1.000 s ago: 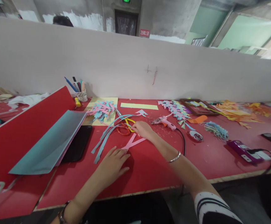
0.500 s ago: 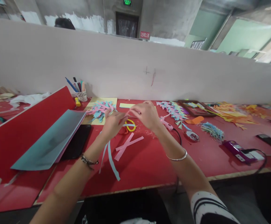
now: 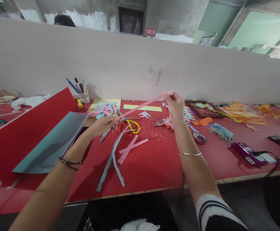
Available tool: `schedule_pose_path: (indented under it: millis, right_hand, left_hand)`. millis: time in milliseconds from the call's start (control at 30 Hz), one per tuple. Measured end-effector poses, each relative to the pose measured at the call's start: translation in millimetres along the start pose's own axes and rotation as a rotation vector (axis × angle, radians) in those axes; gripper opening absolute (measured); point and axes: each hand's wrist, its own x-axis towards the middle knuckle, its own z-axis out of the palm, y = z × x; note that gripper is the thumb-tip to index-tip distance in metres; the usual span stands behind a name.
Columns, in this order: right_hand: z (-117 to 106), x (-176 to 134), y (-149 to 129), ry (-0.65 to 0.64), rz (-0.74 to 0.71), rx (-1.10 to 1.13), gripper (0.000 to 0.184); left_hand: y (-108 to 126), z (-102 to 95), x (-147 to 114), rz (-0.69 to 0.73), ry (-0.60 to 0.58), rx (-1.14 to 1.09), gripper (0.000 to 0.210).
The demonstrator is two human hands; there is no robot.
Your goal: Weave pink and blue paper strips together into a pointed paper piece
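A long pink paper strip (image 3: 143, 104) is stretched between my two hands above the red table. My left hand (image 3: 104, 125) pinches its lower end, and my right hand (image 3: 175, 107) grips the upper end. Below the strip lie scissors (image 3: 134, 127) with yellow and red handles. Two crossed pink strips (image 3: 131, 147) and several long light-blue strips (image 3: 115, 154) are on the table nearer me. A small pink and blue cut piece (image 3: 144, 114) sits behind the scissors. Beside my right hand is a pink glue gun (image 3: 163, 122), partly hidden.
A pile of pink and blue cut paper (image 3: 104, 110) lies at the back left near a pen cup (image 3: 84, 96). Blue sheets (image 3: 50, 144) lean on the left. On the right are a small dish (image 3: 199, 138), a tassel bundle (image 3: 221, 132) and a purple power strip (image 3: 247, 154).
My hands were close together over the scissors; now they are apart, the left lower and leftward, the right higher and rightward, with the pink strip drawn out between them.
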Motion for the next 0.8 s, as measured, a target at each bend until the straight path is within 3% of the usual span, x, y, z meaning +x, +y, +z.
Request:
schedule_pose_path:
  millis: [67,133,300,433,633,800]
  right_hand:
    - [-4.2,-1.9,-3.5,-0.003,0.013,0.054,0.017]
    - [-7.1,-11.8,-9.7,-0.099,0.033,0.08,0.02]
    - [-6.7,-60.6,-30.5,-0.49,0.033,0.204,0.031]
    - [-0.9,-95.6,-44.0,-0.753,-0.018,0.17,0.025]
    - [3.2,-118.4,-48.4,-1.16,-0.256,-0.113,0.008]
    - [2.3,-123.4,-45.5,-1.182,-0.272,-0.165,0.013]
  left_hand:
    - [9.1,0.2,-9.6,-0.061,-0.083,-0.144,0.032]
    - [19.9,5.4,-22.1,-0.128,-0.17,-0.315,0.035]
    - [39.0,32.5,-48.8,-0.278,-0.296,-0.71,0.031]
    - [40.3,52.1,-57.3,-0.434,-0.35,-0.943,0.024]
    - [43.2,66.8,-63.8,-0.61,-0.509,-1.029,0.043]
    - [47.6,67.5,-70.8,-0.555,-0.683,-0.994,0.053]
